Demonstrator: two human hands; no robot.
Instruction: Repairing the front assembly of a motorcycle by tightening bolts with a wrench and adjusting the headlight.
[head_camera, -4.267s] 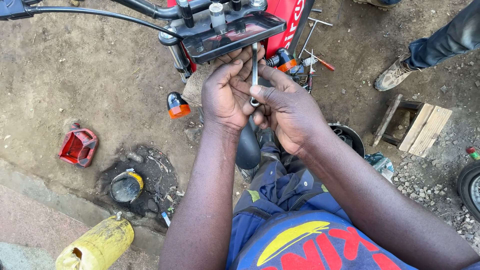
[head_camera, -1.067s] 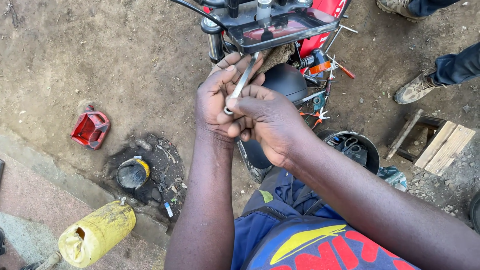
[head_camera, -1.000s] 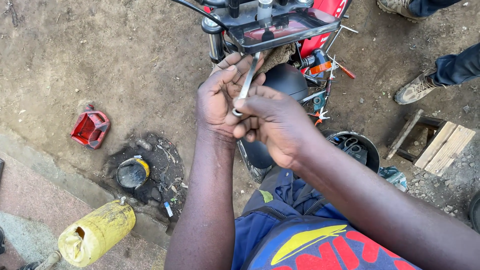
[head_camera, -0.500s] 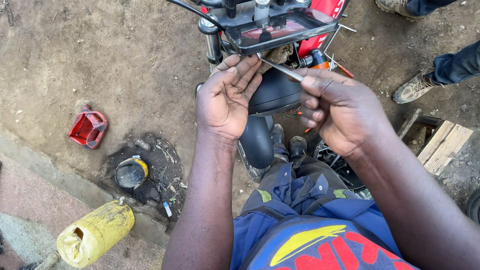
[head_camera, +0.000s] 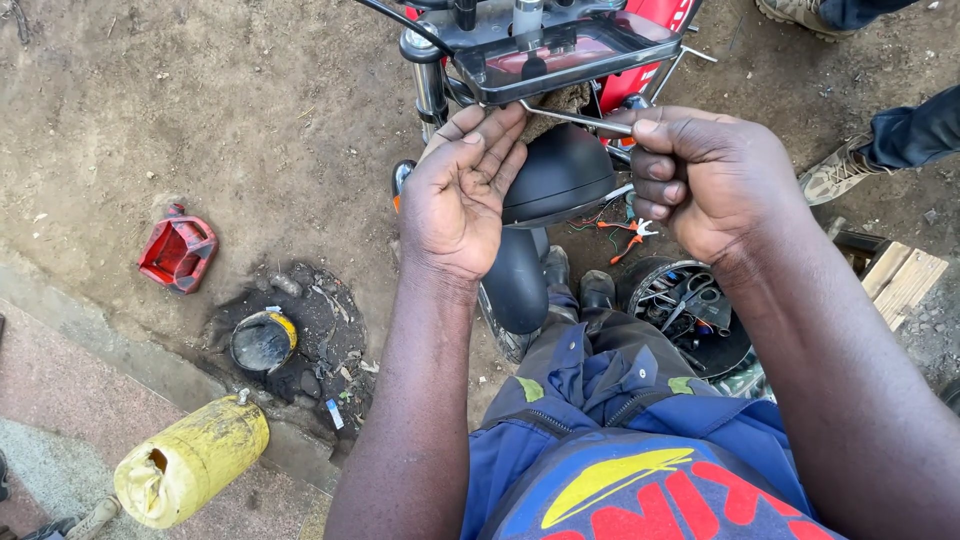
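Note:
I sit in front of a red motorcycle whose dark instrument panel (head_camera: 560, 50) is at the top of the view. My right hand (head_camera: 705, 180) is shut on a thin metal rod tool (head_camera: 570, 117) that points left under the panel. My left hand (head_camera: 465, 190) is open, palm up, its fingertips just under the panel's lower edge and close to the rod's tip. Behind both hands sits the black headlight shell (head_camera: 560, 175), with loose coloured wires (head_camera: 620, 225) hanging beside it.
A red lamp lens (head_camera: 178, 250), a small round tin (head_camera: 262, 340) and a yellow jerrycan (head_camera: 190, 462) lie on the dirt at left. A black bowl of tools (head_camera: 690, 310) sits right of my knees. Another person's shoes (head_camera: 835, 170) and wooden blocks (head_camera: 905, 280) are at right.
My hands, clasped together around the rod a second ago, have come apart. The right hand pulled the rod out to the right; the left hand opened under the panel.

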